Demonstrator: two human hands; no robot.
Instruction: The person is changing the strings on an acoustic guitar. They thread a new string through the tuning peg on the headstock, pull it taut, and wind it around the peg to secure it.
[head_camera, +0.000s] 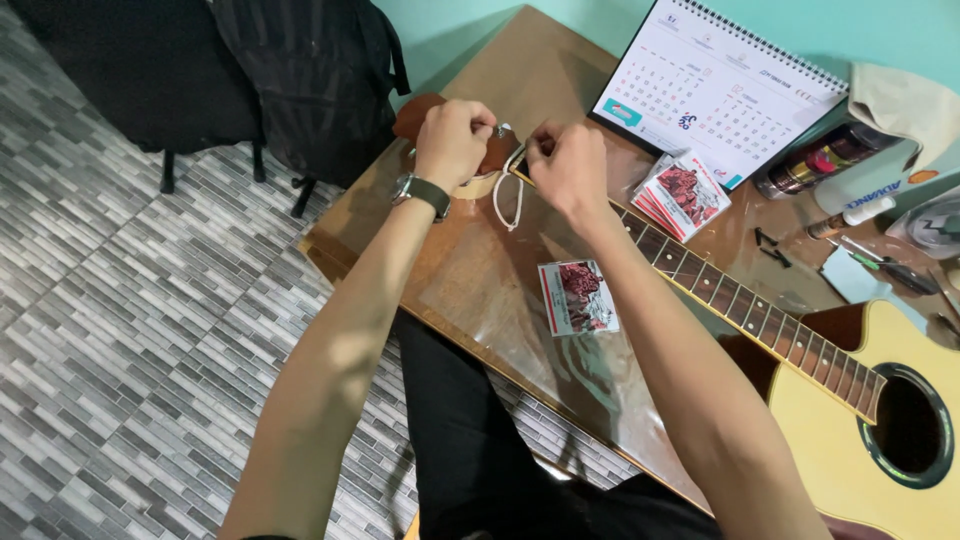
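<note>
Currently, head view: left hand (452, 140) pinches a tuning peg on the guitar headstock (497, 155); right hand (567, 165) pinches a looped string (508, 195) beside it. Restringing step, probably; next needs steady tension. Red-white packet (578, 297) flat on desk (480, 270), similar packets (683, 194) near white calendar (720, 85).

Grey brick-pattern tiles (130, 330) cover the floor, laid in staggered rows that catch a soft, even light. A glossy brown wooden table (500, 290) stands cornerwise against a pale turquoise wall (450, 30), its top shining with reflections. To the left, beyond the table, a dark chair (150, 80) on thin black legs stands with a black backpack (310, 80) beside it.
</note>
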